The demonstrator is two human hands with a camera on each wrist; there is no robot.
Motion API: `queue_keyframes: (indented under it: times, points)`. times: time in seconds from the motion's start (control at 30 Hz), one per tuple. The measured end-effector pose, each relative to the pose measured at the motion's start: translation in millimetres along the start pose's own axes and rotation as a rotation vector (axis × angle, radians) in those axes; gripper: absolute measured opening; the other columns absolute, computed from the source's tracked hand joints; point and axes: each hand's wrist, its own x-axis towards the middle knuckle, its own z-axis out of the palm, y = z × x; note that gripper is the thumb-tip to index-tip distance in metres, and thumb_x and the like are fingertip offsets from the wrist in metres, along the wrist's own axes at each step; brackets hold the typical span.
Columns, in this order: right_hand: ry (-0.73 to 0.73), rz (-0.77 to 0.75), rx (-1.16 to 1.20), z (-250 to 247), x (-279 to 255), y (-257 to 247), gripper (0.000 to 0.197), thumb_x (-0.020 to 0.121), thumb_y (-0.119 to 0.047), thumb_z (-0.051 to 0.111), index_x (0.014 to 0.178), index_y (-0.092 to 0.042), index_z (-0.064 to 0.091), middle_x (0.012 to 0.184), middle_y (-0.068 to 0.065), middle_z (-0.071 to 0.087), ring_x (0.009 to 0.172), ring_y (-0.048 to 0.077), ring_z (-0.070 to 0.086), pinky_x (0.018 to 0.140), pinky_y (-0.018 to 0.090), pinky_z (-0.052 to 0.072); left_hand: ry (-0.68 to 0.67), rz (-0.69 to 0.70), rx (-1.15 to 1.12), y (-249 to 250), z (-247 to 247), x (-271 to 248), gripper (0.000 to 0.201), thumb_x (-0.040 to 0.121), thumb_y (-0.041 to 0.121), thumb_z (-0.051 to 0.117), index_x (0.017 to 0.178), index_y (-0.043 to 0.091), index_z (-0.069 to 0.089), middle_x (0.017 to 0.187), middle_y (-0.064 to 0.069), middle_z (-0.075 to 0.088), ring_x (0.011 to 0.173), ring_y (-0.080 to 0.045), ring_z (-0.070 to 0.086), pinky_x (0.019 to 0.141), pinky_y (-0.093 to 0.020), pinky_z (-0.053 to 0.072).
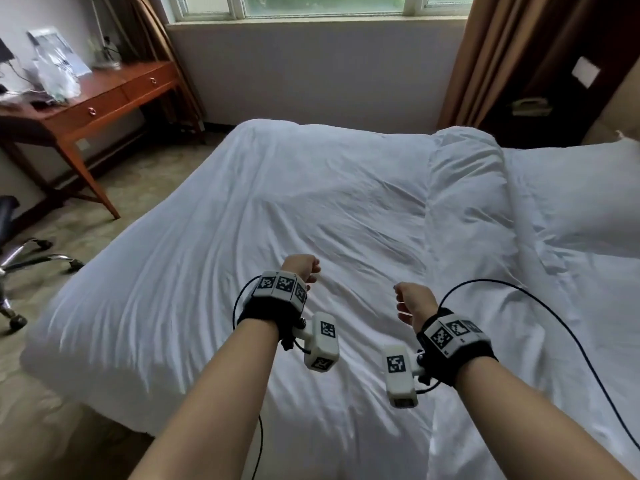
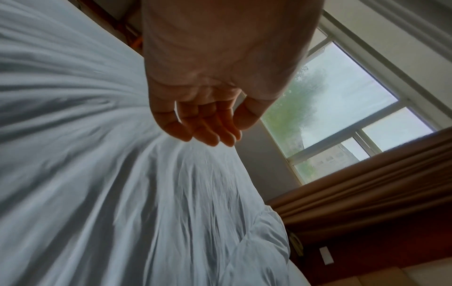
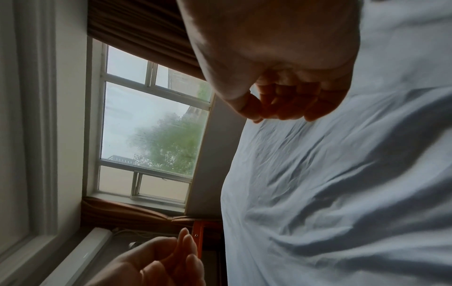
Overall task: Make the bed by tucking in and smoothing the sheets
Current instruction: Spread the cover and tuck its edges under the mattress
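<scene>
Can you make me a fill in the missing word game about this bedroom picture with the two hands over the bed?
1. The sheet on the bed is the colour ____.
2. The desk by the wall is made of ____.
3. The left hand and right hand are holding ____.
4. Behind the bed, daylight comes in through the ____.

Missing words: white; wood; nothing; window

White sheets (image 1: 277,202), brown curtains (image 1: 502,57), reddish-brown desk (image 1: 104,95)
</scene>
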Motion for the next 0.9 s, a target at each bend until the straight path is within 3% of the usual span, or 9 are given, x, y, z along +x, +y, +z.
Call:
queue_keyframes:
  times: [0.07, 0.13, 0.17, 0.27, 0.4, 0.5, 0.6, 0.77, 0.9]
  points:
    - [0.035, -0.005, -0.005, 31.2, 24.1, -14.8, 0.028, 0.092, -0.005, 0.047, 0.065, -0.011, 0.044, 0.064, 0.004, 0.041, 0.054, 0.016, 0.037, 0.053, 0.025, 0.032, -0.050, 0.026, 0.069, 19.7, -14.1, 39.1, 0.030, 0.099, 0.009, 0.039, 0.122, -0.002, 0.055, 0.108, -0.011, 0.057, 0.075, -0.016, 0.055, 0.057, -0.024, 0.044]
    - [0.050, -0.006, -0.025, 55.3, 39.3, -30.8, 0.029, 0.093, -0.004, 0.045, 0.064, -0.010, 0.042, 0.063, 0.005, 0.040, 0.054, 0.016, 0.036, 0.052, 0.025, 0.030, -0.091, 0.066, 0.151, 34.4, -26.6, 69.1, 0.035, 0.099, 0.007, 0.038, 0.131, -0.006, 0.048, 0.115, -0.016, 0.057, 0.102, -0.021, 0.059, 0.073, -0.020, 0.051]
    - [0.059, -0.011, -0.034, 67.1, 48.2, -37.7, 0.030, 0.093, -0.004, 0.045, 0.064, -0.010, 0.042, 0.063, 0.006, 0.040, 0.054, 0.016, 0.036, 0.052, 0.025, 0.030, -0.113, 0.092, 0.183, 40.3, -33.9, 84.8, 0.036, 0.099, 0.007, 0.038, 0.131, -0.006, 0.048, 0.112, -0.015, 0.058, 0.101, -0.022, 0.059, 0.073, -0.022, 0.050]
    - [0.116, 0.033, 0.005, 96.2, 79.0, -55.8, 0.028, 0.092, -0.006, 0.048, 0.065, -0.010, 0.045, 0.064, 0.005, 0.042, 0.055, 0.017, 0.039, 0.053, 0.025, 0.032, -0.162, 0.118, 0.278, 58.6, -55.7, 138.5, 0.032, 0.096, 0.009, 0.043, 0.122, -0.006, 0.054, 0.088, -0.008, 0.057, 0.061, -0.017, 0.048, 0.051, -0.023, 0.035]
    - [0.196, 0.047, 0.047, 100.5, 113.1, -74.3, 0.027, 0.092, -0.008, 0.049, 0.066, -0.011, 0.047, 0.065, 0.005, 0.044, 0.056, 0.018, 0.039, 0.054, 0.026, 0.033, -0.188, 0.177, 0.408, 82.0, -70.7, 199.5, 0.022, 0.095, 0.008, 0.044, 0.108, 0.002, 0.060, 0.071, -0.002, 0.055, 0.056, -0.014, 0.043, 0.042, -0.016, 0.037]
    - [0.245, 0.049, -0.002, 92.3, 141.4, -85.4, 0.031, 0.094, -0.005, 0.046, 0.064, -0.009, 0.043, 0.063, 0.007, 0.040, 0.054, 0.019, 0.035, 0.053, 0.026, 0.029, -0.196, 0.242, 0.536, 98.3, -66.1, 239.9, 0.021, 0.093, 0.007, 0.045, 0.104, 0.003, 0.062, 0.087, -0.009, 0.066, 0.066, -0.020, 0.052, 0.057, -0.022, 0.041]
    - [0.287, 0.068, -0.036, 84.0, 176.4, -95.1, 0.029, 0.092, -0.003, 0.045, 0.064, -0.009, 0.043, 0.064, 0.008, 0.040, 0.056, 0.019, 0.035, 0.054, 0.026, 0.030, -0.177, 0.316, 0.701, 108.8, -49.4, 275.8, 0.025, 0.090, 0.007, 0.044, 0.106, 0.002, 0.063, 0.108, -0.014, 0.068, 0.101, -0.028, 0.059, 0.083, -0.028, 0.043]
    - [0.348, -0.014, -0.184, 77.2, 251.5, -113.8, 0.020, 0.090, -0.009, 0.044, 0.070, -0.012, 0.046, 0.076, 0.009, 0.046, 0.064, 0.022, 0.040, 0.059, 0.028, 0.032, -0.133, 0.490, 0.954, 123.4, 2.5, 339.7, 0.028, 0.092, 0.017, 0.044, 0.118, 0.015, 0.055, 0.127, -0.006, 0.055, 0.117, -0.024, 0.050, 0.096, -0.035, 0.040]
    - [0.374, -0.090, -0.440, 68.2, 336.0, -121.5, 0.024, 0.093, -0.017, 0.044, 0.112, -0.006, 0.054, 0.113, 0.012, 0.055, 0.108, 0.031, 0.051, 0.089, 0.033, 0.040, -0.110, 0.678, 1.206, 124.5, 64.9, 404.2, 0.043, 0.093, 0.024, 0.042, 0.136, 0.022, 0.040, 0.148, 0.004, 0.033, 0.135, -0.017, 0.032, 0.107, -0.039, 0.029]
